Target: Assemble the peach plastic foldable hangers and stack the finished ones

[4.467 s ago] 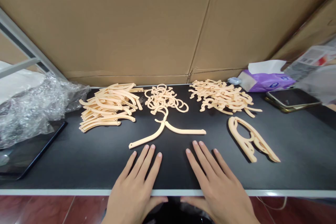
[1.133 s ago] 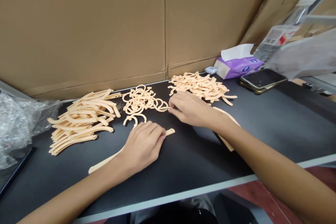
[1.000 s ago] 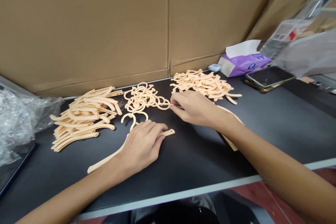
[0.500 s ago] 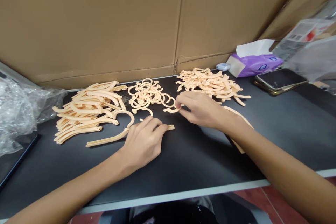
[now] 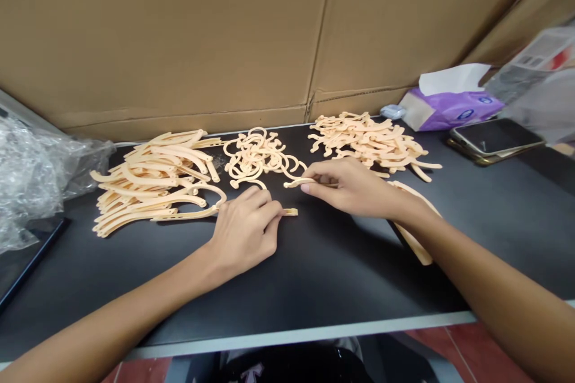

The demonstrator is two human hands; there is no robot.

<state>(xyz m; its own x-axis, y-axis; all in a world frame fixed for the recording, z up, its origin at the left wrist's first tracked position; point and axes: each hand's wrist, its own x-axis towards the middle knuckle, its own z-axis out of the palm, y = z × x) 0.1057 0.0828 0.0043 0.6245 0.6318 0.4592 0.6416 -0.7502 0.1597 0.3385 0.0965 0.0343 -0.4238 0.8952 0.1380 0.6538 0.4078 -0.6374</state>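
Two hands work apart above the middle of the worktop [image 5: 314, 293], each clamped on a cream part. The left hand [image 5: 246, 228] grips a hooked piece [image 5: 197, 213], whose long arm reaches toward the worktop's left edge, right beside the pile of long strips [image 5: 155, 170]; whether they touch, I cannot tell. That closeness looks like the likeliest trouble: a twist of the wrist could snag the arm and drag strips forward. The right hand [image 5: 348, 187] pinches a slim curved part [image 5: 297, 182], its tip just beside the heap of hooks [image 5: 258, 155] near the back edge. Held between fingertips, it could slip and get lost among similar-coloured pieces. The right forearm crosses over another cream piece [image 5: 417, 246], partly hidden, and a low sweep might knock it toward the front edge. The joint under the left fingers is covered, so a loose fit there could go unnoticed.
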